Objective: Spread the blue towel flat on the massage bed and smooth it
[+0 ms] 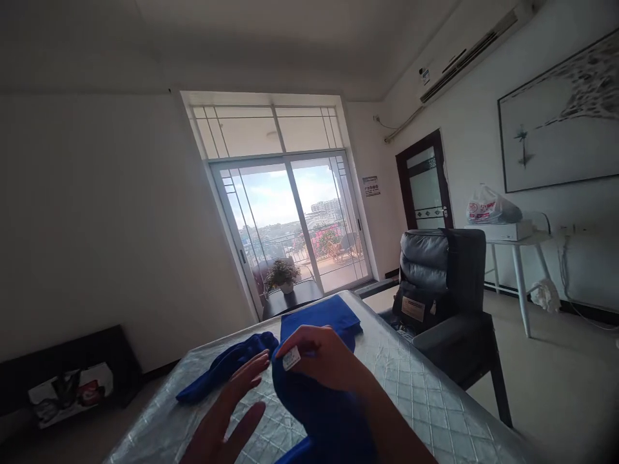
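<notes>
Pinching: your right hand (pixel 322 357), clamped on cloth (pixel 324 406) beside its tag (pixel 291 358); likely light, limp, best held by edges. Your left hand (pixel 235 406): fingers apart, empty.

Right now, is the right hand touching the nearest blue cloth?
Touching. The head view shows the right hand pinching the upper edge of the blue cloth, beside a white tag.
</notes>
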Tool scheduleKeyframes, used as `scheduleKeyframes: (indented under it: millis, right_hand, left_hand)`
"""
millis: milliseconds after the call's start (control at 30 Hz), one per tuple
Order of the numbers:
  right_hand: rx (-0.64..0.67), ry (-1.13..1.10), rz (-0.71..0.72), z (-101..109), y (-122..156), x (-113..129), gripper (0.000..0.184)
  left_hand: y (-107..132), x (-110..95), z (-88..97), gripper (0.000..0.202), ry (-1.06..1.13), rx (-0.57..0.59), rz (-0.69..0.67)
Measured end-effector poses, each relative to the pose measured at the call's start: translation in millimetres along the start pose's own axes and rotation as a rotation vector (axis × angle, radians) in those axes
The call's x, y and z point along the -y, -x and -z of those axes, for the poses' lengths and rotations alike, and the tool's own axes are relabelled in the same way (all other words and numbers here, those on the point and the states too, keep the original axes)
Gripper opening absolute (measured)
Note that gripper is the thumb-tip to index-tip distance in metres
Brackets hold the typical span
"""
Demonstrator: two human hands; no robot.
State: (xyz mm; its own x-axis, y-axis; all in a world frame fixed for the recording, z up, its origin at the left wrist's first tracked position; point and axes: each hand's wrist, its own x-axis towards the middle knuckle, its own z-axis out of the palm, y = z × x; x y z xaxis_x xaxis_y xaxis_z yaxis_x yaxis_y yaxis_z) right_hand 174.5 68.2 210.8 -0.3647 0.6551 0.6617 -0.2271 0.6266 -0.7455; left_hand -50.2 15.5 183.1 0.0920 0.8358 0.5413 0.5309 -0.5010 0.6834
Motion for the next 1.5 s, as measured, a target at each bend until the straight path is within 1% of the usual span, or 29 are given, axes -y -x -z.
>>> scheduleKeyframes:
  millis: [33,100,167,233,333,433,500,567,633,667,733,800,867,933,967,1067,1133,1233,1333,1400,1500]
  right_hand:
    - [0.054,0.014,0.024,-3.3,1.1,1.6,0.018]
    - [0.103,0.031,0.089,-4.7,2.1,3.9,0.021]
    - [0.127,0.060,0.144,-2.0,2.1,5.0,0.028]
    - [0.153,0.110,0.152,1.5,2.0,4.9,0.031]
    - [0.191,0.203,0.116,2.8,2.8,2.5,0.026]
    - [0.229,0.233,0.104,-1.2,3.5,-1.5,0.017]
    - [0.243,0.246,0.102,-5.0,3.4,-4.2,0.015]
    - [0.226,0.281,0.086,-8.9,2.5,-7.5,0.017]
    - [0.192,0.306,0.038,-13.0,0.9,-11.9,0.017]
    - [0.179,0.306,0.008,-15.4,-0.1,-14.7,0.016]
    - [0.169,0.280,-0.054,-21.2,-1.9,-20.8,0.015]
    - [0.179,0.207,-0.113,-28.8,-2.9,-26.5,0.022]
    - [0.220,0.090,-0.165,-38.1,-2.4,-30.1,0.028]
    - [0.269,-0.016,-0.203,-48.1,-0.2,-30.2,0.032]
    - [0.283,-0.045,-0.214,-53.1,1.4,-28.9,0.036]
    - [0.272,-0.048,-0.244,-66.1,6.5,-22.1,0.058]
    - [0.254,-0.008,-0.264,-72.1,9.0,-18.6,0.064]
    - [0.196,0.048,-0.242,-76.1,9.5,-20.0,0.054]
    - [0.072,0.119,-0.162,-75.2,6.5,-27.5,0.032]
    - [0.007,0.194,-0.091,-74.0,4.5,-32.3,0.019]
    - [0.000,0.292,0.016,-74.5,3.9,-35.8,0.015]
  left_hand:
    - [-9.5,-6.5,-12.6,0.055,0.047,0.030,-0.001]
    - [-23.0,-20.7,-32.3,0.057,0.115,0.061,-0.005]
    - [-28.7,-29.7,-43.9,0.057,0.130,0.053,-0.030]
    - [-28.1,-29.0,-48.7,0.057,0.133,0.021,-0.055]
    - [-21.6,-14.4,-48.3,0.058,0.153,-0.009,-0.051]
    - [-15.8,-1.3,-41.0,0.057,0.200,-0.001,-0.025]
    - [-15.2,0.6,-33.0,0.056,0.194,0.035,-0.005]
    - [-17.2,-1.5,-24.4,0.047,0.110,0.088,0.001]
    - [-20.1,-3.9,-17.5,0.033,-0.019,0.101,-0.031]
    - [-21.4,-4.2,-14.9,0.029,-0.074,0.097,-0.060]
    - [-23.0,-2.3,-10.9,0.032,-0.143,0.076,-0.108]
    - [-23.4,1.7,-6.8,0.036,-0.180,0.040,-0.132]
    - [-23.1,5.5,-1.4,0.038,-0.212,-0.013,-0.144]
    - [-22.5,7.6,5.0,0.040,-0.238,-0.079,-0.172]
    - [-22.1,8.0,8.3,0.040,-0.250,-0.107,-0.190]
    - [-20.2,7.6,17.1,0.039,-0.297,-0.165,-0.246]
    - [-19.0,7.1,22.1,0.038,-0.327,-0.170,-0.278]
    - [-17.4,5.7,30.0,0.041,-0.374,-0.148,-0.320]
    - [-15.0,0.7,38.7,0.045,-0.398,-0.119,-0.309]
    - [-11.7,-5.2,43.9,0.040,-0.383,-0.076,-0.285]
    - [-4.2,-14.4,50.1,0.025,-0.346,0.004,-0.265]
